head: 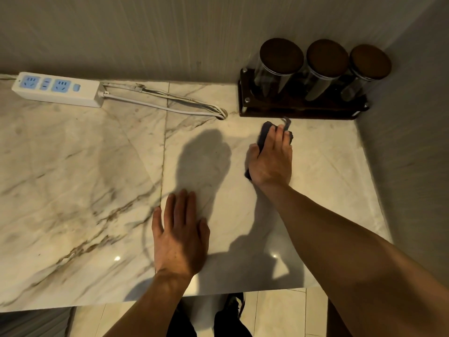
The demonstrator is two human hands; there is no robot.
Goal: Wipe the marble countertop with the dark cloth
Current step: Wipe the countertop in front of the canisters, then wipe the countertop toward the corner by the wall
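Observation:
The marble countertop (80,171) is white with brown veins and fills most of the view. My right hand (272,159) presses flat on the dark cloth (265,130) at the back right, just in front of the jar rack. Most of the cloth is hidden under the palm; dark edges show past the fingertips and by the wrist. My left hand (179,237) lies flat on the marble near the front edge, fingers spread, holding nothing.
A dark wooden rack (301,110) with three lidded glass jars (279,66) stands in the back right corner against the walls. A white power strip (57,90) lies at the back left, its cable (165,105) running to a hole in the counter. Floor tiles show below the front edge.

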